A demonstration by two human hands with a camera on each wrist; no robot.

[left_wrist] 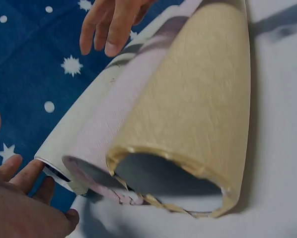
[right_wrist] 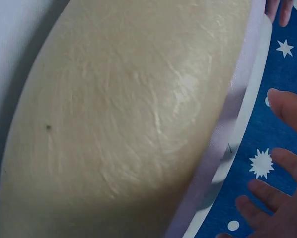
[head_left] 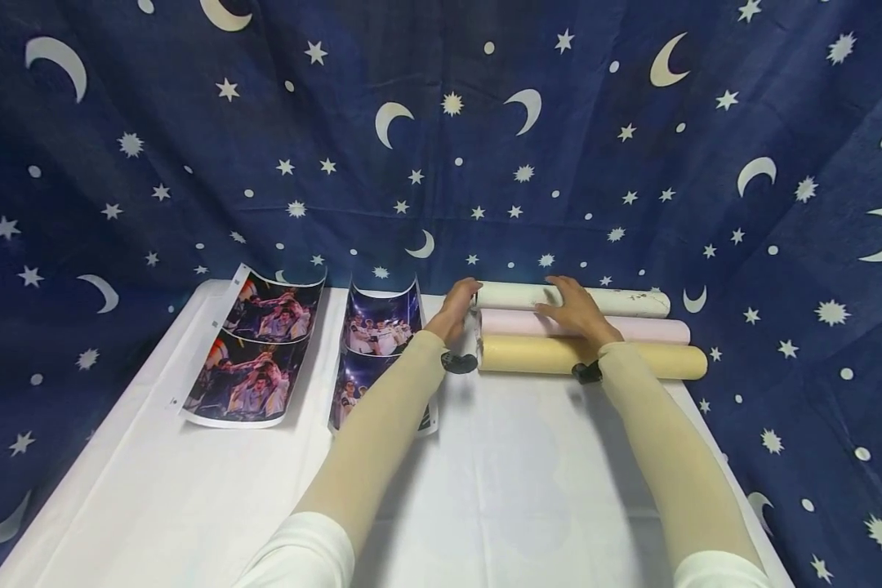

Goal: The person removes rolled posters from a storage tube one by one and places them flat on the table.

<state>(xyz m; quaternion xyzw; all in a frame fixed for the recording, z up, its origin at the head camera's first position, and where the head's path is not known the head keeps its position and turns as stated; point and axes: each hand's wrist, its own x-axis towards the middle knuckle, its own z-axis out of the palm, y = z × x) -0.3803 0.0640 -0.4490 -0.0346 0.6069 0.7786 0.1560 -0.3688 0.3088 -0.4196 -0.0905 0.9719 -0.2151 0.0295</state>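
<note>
Three rolls lie side by side at the back right of the table in the head view: a white roll (head_left: 632,303) at the rear, a pale pink roll (head_left: 654,330) in the middle and a yellow-tan roll (head_left: 522,354) in front. My left hand (head_left: 452,313) is at the left end of the white roll, its fingertips (left_wrist: 35,171) right at that end in the left wrist view. Over the white and pink rolls, my right hand (head_left: 579,312) spreads its fingers, curled round nothing. The left wrist view shows the hollow end of the yellow-tan roll (left_wrist: 198,99).
Left of my arms, curved photo sheets lie on the white-covered table (head_left: 154,490): one pair of prints (head_left: 257,376) farther left, another sheet (head_left: 382,322) partly behind my left forearm. A dark blue curtain (head_left: 441,122) with moons and stars hangs behind the table.
</note>
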